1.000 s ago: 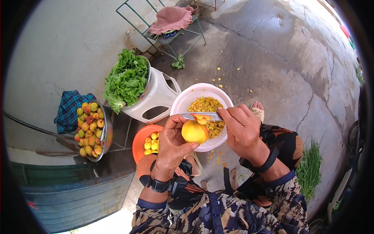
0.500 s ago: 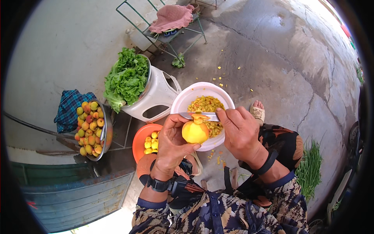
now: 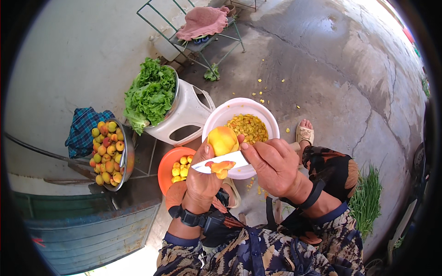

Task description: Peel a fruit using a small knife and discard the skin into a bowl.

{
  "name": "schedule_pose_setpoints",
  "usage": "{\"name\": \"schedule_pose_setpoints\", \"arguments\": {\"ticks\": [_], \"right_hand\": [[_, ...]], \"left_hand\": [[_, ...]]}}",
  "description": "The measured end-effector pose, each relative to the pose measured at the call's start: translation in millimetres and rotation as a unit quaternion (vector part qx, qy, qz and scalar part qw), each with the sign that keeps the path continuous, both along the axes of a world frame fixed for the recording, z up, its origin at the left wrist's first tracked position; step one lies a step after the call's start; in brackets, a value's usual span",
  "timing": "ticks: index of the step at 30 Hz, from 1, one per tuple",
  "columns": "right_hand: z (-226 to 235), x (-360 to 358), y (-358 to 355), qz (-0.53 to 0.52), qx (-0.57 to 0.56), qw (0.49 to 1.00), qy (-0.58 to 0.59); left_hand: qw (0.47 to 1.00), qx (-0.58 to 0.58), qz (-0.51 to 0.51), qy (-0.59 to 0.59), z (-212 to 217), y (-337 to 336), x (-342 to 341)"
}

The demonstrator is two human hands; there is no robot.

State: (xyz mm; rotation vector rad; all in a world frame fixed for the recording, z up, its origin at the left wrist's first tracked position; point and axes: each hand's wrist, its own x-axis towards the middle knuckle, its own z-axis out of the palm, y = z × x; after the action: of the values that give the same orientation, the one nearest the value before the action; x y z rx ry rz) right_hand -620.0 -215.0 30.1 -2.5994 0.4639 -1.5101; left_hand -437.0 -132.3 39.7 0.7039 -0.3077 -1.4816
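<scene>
My left hand (image 3: 202,178) holds a mostly peeled yellow peach (image 3: 223,140) by its sides, with the palm turned up. In my right hand (image 3: 278,169) is a knife (image 3: 237,158); its blade lies level below the peach, toward my body. Strips of orange-red peel (image 3: 221,166) cling to the blade. Both hands are over the near side of a pale pink-white basin (image 3: 264,106), which holds a heap of peel scraps (image 3: 251,129). To its left, an orange basin (image 3: 163,171) contains several peeled yellow peaches (image 3: 176,171).
A metal bowl (image 3: 129,154) of unpeeled peaches stands at the left, by a blue plaid cloth (image 3: 86,131). Lettuce (image 3: 153,94) fills a bowl on a white stool (image 3: 193,117). Green stalks (image 3: 366,198) lie at the right; a metal chair (image 3: 214,46) stands farther off.
The knife has come from the far top of the peach to its near side, carrying peel. The peach has turned and shifted up and slightly left in my left hand.
</scene>
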Motion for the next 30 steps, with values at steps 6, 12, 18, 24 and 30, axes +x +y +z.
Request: {"name": "schedule_pose_setpoints", "arguments": {"ticks": [6,12,18,24,30], "right_hand": [[0,-1,0,-0.007,-0.012,0.999,0.03],[1,2,-1,-0.024,-0.014,0.999,0.03],[0,3,-3,-0.022,-0.021,0.999,0.019],[-1,5,-5,-0.048,-0.024,0.998,0.029],[1,4,-6,-0.058,-0.024,0.997,0.037]], "left_hand": [[1.0,0.018,0.016,0.005,-9,-2,0],[0.996,0.036,0.032,0.082,-23,2,3],[0.998,-0.051,-0.024,0.011,-18,0,-5],[0.998,-0.045,-0.037,-0.011,-18,-3,-8],[0.999,-0.029,-0.031,0.006,-16,-5,-9]]}}
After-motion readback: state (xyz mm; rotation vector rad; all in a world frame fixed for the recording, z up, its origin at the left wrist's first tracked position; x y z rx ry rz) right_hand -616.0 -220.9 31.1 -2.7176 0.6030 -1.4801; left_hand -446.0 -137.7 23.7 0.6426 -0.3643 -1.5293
